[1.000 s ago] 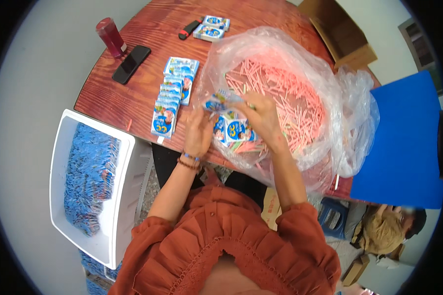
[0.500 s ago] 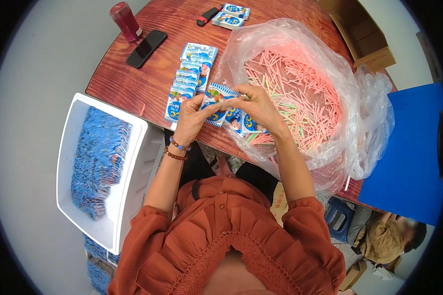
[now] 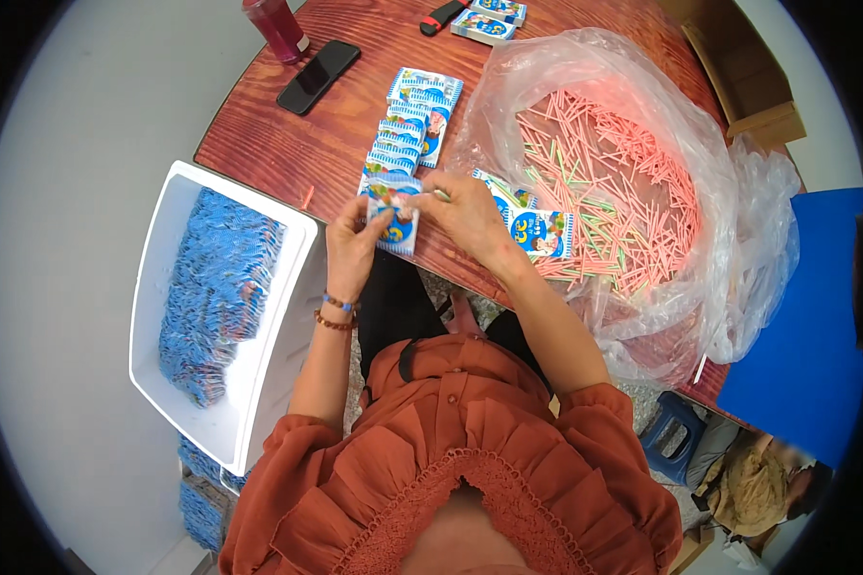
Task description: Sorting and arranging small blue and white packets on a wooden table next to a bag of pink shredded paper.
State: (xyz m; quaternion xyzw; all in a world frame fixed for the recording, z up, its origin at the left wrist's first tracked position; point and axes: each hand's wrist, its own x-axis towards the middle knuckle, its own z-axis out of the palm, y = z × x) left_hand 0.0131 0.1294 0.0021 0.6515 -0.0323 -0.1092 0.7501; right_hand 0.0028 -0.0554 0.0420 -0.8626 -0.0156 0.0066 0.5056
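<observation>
My left hand (image 3: 351,251) pinches a small blue-and-white printed packet (image 3: 400,240) between thumb and fingers, just above the near table edge. At the packet's upper right, the fingers of my right hand (image 3: 472,218) are pressed together; what they hold, if anything, is too small to make out. Beyond the held packet lies an overlapping row of similar packets (image 3: 400,137). Right of my right hand, a few more packets (image 3: 544,233) rest on the edge of a clear plastic bag (image 3: 508,77). Inside the bag lie many loose pink and pale green sticks (image 3: 633,182).
A white bin (image 3: 302,251) of blue packets (image 3: 216,278) stands left of the table. On the table (image 3: 259,134) are a phone (image 3: 318,77), a red bottle (image 3: 276,31), a red-and-black cutter (image 3: 444,16) and small boxes (image 3: 484,27). A cardboard box (image 3: 753,72) stands far right.
The whole view has shifted, so things sit further right and slightly higher or lower. My hands have moved left relative to the bag, and the held packet now overlaps the row's near end.
</observation>
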